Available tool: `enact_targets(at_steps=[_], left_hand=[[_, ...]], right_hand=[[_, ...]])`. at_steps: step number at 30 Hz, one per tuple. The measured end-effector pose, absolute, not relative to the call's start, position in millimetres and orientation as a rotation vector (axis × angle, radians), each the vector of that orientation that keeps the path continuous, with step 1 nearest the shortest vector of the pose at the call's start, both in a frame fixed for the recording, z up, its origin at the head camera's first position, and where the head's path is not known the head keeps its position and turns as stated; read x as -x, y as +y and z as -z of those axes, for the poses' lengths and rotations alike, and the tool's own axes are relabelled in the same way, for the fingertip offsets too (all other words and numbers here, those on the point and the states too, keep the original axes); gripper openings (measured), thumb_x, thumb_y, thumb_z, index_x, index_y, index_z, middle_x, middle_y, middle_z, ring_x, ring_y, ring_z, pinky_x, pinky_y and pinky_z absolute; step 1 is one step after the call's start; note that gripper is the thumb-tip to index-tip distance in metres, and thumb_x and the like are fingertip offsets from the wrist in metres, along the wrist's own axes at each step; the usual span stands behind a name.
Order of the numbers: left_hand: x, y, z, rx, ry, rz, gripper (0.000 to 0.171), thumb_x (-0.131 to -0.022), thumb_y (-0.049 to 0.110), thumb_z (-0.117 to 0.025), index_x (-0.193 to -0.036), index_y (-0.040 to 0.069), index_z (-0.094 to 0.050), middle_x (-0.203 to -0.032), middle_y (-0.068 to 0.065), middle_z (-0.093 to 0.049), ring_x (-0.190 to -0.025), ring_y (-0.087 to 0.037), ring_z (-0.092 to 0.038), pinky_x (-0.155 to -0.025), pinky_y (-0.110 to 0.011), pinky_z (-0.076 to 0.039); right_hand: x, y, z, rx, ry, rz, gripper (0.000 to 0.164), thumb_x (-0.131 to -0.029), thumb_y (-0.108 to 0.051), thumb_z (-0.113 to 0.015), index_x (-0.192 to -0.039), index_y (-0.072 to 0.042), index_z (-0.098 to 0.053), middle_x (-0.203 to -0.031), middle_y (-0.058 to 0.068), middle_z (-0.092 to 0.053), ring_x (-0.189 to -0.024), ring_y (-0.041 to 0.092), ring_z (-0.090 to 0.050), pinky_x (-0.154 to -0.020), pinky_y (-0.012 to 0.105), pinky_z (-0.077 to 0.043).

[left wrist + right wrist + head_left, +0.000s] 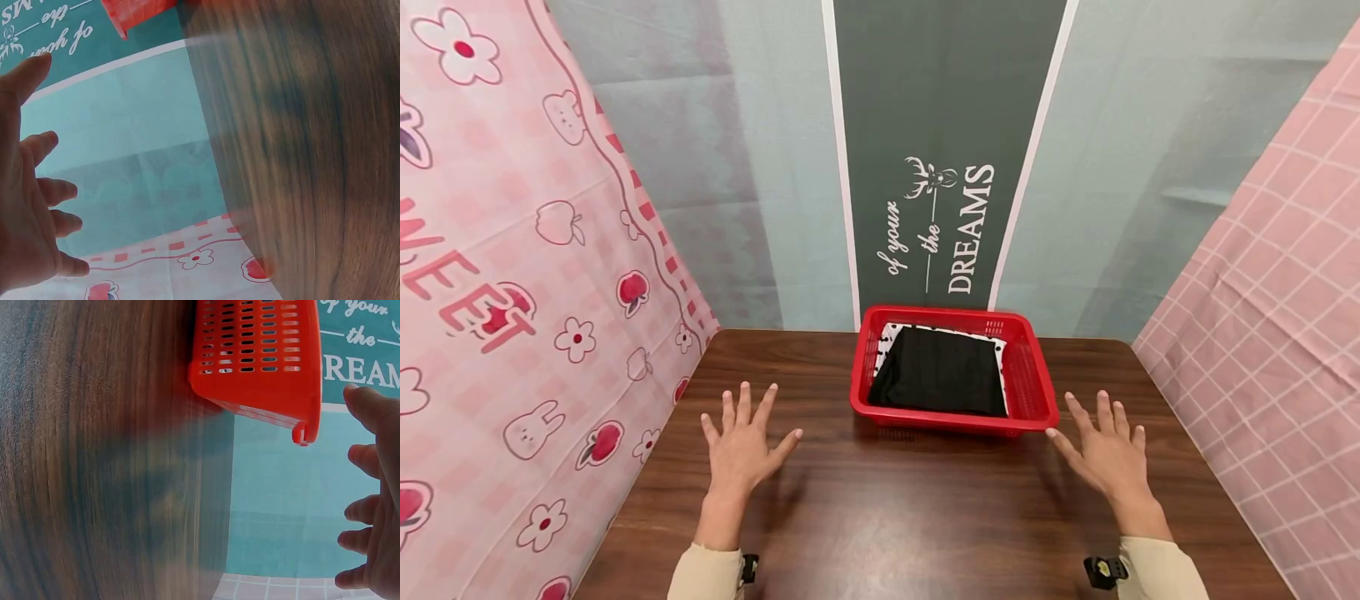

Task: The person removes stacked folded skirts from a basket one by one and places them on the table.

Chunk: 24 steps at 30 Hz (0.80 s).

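A red plastic basket (955,421) with slotted walls stands at the back of the wooden table. Inside it a folded black cloth (940,371) lies over a white cloth with black spots (887,337). My left hand (741,450) is held over the table to the left of the basket, fingers spread and holding nothing. On the other side, my right hand (1108,454) has its fingers spread too, its thumb close to the basket's front right corner. In the right wrist view the basket's slotted side (250,350) shows beside this hand.
The brown table (880,517) ends at a grey-green curtain (775,208) with a dark printed panel (955,100). A pink patterned curtain (550,292) borders the left side, a pink checked one (1277,333) the right. Each wrist wears a black strapped device (1105,572).
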<state>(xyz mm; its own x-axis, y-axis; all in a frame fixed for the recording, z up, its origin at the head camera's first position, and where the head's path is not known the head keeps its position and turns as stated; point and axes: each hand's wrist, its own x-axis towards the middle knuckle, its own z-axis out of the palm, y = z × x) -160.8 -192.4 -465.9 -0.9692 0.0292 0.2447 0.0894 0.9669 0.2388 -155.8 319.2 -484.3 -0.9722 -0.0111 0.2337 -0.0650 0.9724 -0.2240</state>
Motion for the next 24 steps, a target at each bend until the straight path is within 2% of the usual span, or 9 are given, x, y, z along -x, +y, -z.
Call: enact_targets(at_steps=[5, 8, 10, 15, 18, 21, 24], left_hand=[[157.8, -193.4, 465.5, 0.112, -2.879, 0.54, 0.089, -0.077, 0.066, -0.059, -0.147, 0.021, -0.028, -0.149, -0.025, -0.016, -0.134, -0.046, -0.008, -0.095, -0.072, 0.0], [155.9, -193.4, 466.0, 0.143, -2.85, 0.71, 0.091, -0.075, 0.062, -0.064, -0.147, 0.02, -0.028, -0.149, -0.025, -0.016, -0.134, -0.046, -0.01, -0.095, -0.071, -0.009], [155.5, -193.1, 466.6, 0.161, -2.82, 0.822, 0.092, -0.074, 0.059, -0.068, -0.147, 0.019, -0.028, -0.148, -0.025, -0.017, -0.132, -0.047, -0.016, -0.094, -0.07, -0.016], [156.3, -192.5, 470.5, 0.235, -2.702, 1.071, 0.086, -0.074, 0.045, -0.075, -0.144, 0.016, -0.036, -0.143, -0.022, -0.032, -0.126, -0.043, -0.034, -0.092, -0.063, -0.031], [157.3, -192.4, 473.6, 0.281, -2.639, 1.15, 0.081, -0.073, 0.038, -0.078, -0.141, 0.013, -0.042, -0.138, -0.019, -0.041, -0.125, -0.038, -0.038, -0.094, -0.059, -0.033], [157.7, -191.4, 475.7, 0.293, -2.602, 1.208, 0.077, -0.073, 0.035, -0.079, -0.139, 0.015, -0.045, -0.135, -0.016, -0.045, -0.123, -0.035, -0.04, -0.094, -0.058, -0.034], [157.3, -189.1, 476.5, 0.289, -2.563, 1.287, 0.074, -0.073, 0.033, -0.08, -0.137, 0.019, -0.048, -0.134, -0.013, -0.047, -0.122, -0.034, -0.042, -0.093, -0.057, -0.035]], right_hand=[[152.0, 320.7, 479.8, -0.089, -2.845, -0.479, 0.074, -0.089, -0.049, -0.055, -0.146, -0.011, -0.028, -0.139, 0.038, -0.022, -0.12, 0.058, -0.026, -0.088, 0.073, -0.019], [149.8, 321.7, 475.7, -0.135, -2.797, -0.625, 0.076, -0.086, -0.042, -0.063, -0.145, -0.007, -0.031, -0.135, 0.04, -0.028, -0.115, 0.059, -0.032, -0.083, 0.072, -0.027], [149.3, 322.2, 473.4, -0.175, -2.758, -0.73, 0.075, -0.085, -0.036, -0.067, -0.143, -0.004, -0.034, -0.133, 0.039, -0.034, -0.115, 0.057, -0.035, -0.082, 0.07, -0.03], [148.7, 323.1, 470.8, -0.195, -2.717, -0.938, 0.072, -0.081, -0.027, -0.073, -0.141, -0.003, -0.039, -0.129, 0.034, -0.043, -0.113, 0.051, -0.042, -0.083, 0.065, -0.035], [146.8, 323.0, 471.8, -0.149, -2.727, -1.034, 0.073, -0.082, -0.028, -0.073, -0.142, -0.007, -0.038, -0.128, 0.032, -0.045, -0.11, 0.05, -0.047, -0.081, 0.061, -0.04], [144.9, 321.8, 472.3, -0.119, -2.703, -1.172, 0.074, -0.082, -0.026, -0.073, -0.144, -0.01, -0.037, -0.128, 0.028, -0.047, -0.11, 0.04, -0.051, -0.081, 0.043, -0.049], [143.7, 320.1, 472.5, -0.146, -2.634, -1.288, 0.073, -0.081, -0.02, -0.074, -0.143, -0.011, -0.037, -0.126, 0.025, -0.049, -0.106, 0.019, -0.055, -0.076, 0.02, -0.048]])
